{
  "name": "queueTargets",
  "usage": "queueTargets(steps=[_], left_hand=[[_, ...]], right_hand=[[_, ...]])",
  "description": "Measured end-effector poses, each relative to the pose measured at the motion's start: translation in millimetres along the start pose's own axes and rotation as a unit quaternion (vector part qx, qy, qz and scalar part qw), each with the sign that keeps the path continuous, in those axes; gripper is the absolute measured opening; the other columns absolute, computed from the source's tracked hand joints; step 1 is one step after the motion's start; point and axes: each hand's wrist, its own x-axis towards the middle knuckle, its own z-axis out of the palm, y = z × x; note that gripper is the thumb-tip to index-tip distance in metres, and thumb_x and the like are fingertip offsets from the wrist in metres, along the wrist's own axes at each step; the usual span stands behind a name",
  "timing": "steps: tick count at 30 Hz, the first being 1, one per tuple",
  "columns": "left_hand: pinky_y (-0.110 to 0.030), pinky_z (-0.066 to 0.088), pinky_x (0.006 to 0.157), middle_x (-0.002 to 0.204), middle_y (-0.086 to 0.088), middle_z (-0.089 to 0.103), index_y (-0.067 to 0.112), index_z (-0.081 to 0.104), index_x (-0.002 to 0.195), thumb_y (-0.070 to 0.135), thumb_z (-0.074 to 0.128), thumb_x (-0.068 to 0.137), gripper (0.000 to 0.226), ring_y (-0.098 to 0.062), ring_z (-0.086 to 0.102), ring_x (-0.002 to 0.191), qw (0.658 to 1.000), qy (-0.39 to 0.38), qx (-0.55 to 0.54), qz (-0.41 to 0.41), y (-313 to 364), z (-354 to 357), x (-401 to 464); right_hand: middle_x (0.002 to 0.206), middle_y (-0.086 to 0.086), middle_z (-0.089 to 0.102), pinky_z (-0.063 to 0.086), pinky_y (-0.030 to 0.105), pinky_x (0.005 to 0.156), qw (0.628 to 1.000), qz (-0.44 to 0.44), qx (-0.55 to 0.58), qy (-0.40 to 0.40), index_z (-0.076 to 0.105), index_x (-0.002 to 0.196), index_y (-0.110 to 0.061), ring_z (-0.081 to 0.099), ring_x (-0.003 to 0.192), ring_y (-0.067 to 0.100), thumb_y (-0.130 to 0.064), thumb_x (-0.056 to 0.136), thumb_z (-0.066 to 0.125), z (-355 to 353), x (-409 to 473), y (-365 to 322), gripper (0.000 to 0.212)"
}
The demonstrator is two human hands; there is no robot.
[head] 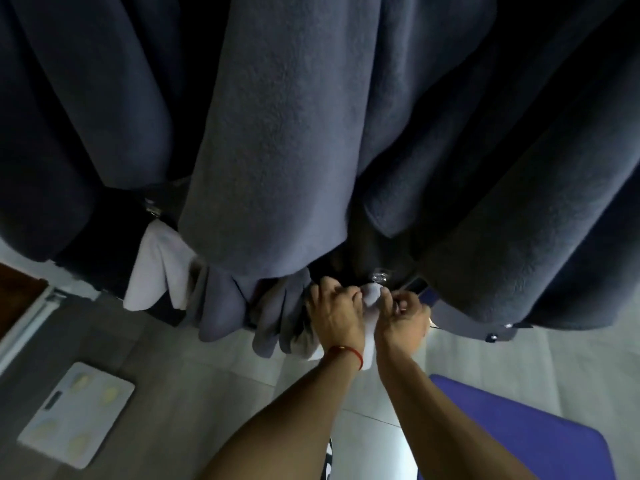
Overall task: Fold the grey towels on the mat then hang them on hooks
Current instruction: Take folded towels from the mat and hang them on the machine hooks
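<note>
Grey towels fill the upper part of the view, hanging side by side in long dark folds; the widest one [277, 133] hangs in the middle, with darker ones to its left [86, 116] and right [502, 168]. Below their hems, both hands meet at a small pale grey towel [372, 297], which is bunched between them just under a shiny metal hook [380, 274] on a dark rail. The left hand [337, 315], with a red string bracelet [346, 353] on its wrist, has its fingers curled round the left side of the cloth. The right hand [401, 317] pinches the right side with bent fingers and thumb. The rest of this towel hangs down between the two wrists. Whether the cloth is already caught on the hook is hard to tell, since the fingers cover that spot. To the left, a white cloth [156, 268] and two more grey towels [221, 306] hang from the same rail, below another metal hook [152, 207]. Underneath is a pale tiled floor [207, 375]. A white bathroom scale [76, 414] lies on the floor at lower left, and the corner of a purple mat [519, 427] shows at lower right.
</note>
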Motion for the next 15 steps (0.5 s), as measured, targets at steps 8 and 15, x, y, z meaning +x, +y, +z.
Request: queueTargets(steps=[8,15], left_hand=[[-0.038,0.045,0.108,0.14,-0.009,0.052,0.014,0.055,0.138,0.022,0.062,0.096,0.044,-0.026,0.05,0.131,0.972,-0.167,-0.162,0.025,-8.5,12.5,-23.0],[-0.044,0.048,0.104,0.135,-0.003,0.044,0.036,0.04,0.136,0.039,0.07,0.082,0.062,-0.023,0.05,0.125,0.945,-0.235,-0.225,-0.014,-22.7,8.6,-18.4]], right_hand=[[0.102,-0.008,0.07,0.057,0.038,0.083,0.973,-0.16,-0.009,-0.163,0.061,0.105,-0.051,0.069,0.096,0.014,-0.059,0.098,0.043,-6.9,-11.5,24.2,0.022],[0.103,-0.005,0.07,0.054,0.052,0.096,0.958,-0.109,-0.008,-0.264,0.057,0.112,-0.036,0.067,0.101,0.017,-0.044,0.096,0.048,-18.3,-12.2,31.6,0.021]])
